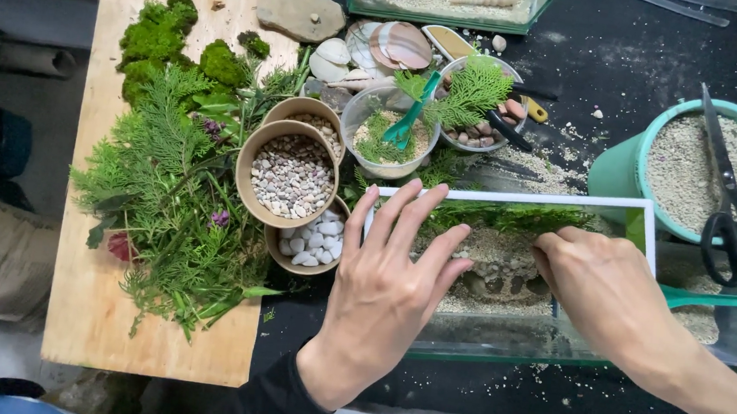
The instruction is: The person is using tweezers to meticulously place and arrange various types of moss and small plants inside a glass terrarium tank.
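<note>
Right now my left hand [389,283] lies flat with the fingers spread across the near left part of the glass tank [647,225], steadying it, while my right hand [603,291] reaches inside from the right, fingers curled down onto the sand and stones [496,261]; whether they pinch anything I cannot tell. A strip of green fern [508,214] runs along the far wall of the tank, so the low mound sits in front of it. Supplies stand close on the far left for easy reach: a paper cup of small pebbles [292,175], a cup of white stones [318,240] just beside it, and a clear cup with a teal scoop [406,118]. Scissors [736,218] rest across the teal bucket of sand [700,167] on the right. Cut greenery and moss [172,34] lie on a wooden board [106,318]; the tank sits on a dark cloth [626,52] sprinkled with spilled sand.
</note>
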